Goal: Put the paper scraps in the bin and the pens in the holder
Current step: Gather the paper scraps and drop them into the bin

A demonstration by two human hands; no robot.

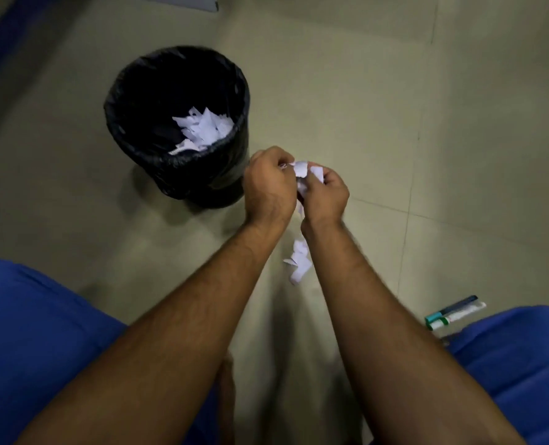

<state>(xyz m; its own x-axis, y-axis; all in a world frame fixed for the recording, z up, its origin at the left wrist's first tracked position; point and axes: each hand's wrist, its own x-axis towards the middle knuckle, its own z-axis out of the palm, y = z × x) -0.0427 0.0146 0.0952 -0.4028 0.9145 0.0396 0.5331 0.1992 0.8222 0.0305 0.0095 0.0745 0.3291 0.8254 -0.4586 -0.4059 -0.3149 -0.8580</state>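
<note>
Hands: left hand & right hand fingers curled, gripping paper scraps; pens labels unreadable.

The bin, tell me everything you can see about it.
The bin is round, lined with a glossy black plastic bag folded over its rim. It stands upright on the beige tiled floor, left of both hands and apart from them. Its top is open, and white paper scraps lie piled inside against the near wall.

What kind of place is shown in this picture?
Probably an office or classroom floor, indoors. The clues: a tiled floor, a black-lined waste bin holding paper scraps, and marker pens lying on the floor. No furniture shows clearly, so this is uncertain.
</note>
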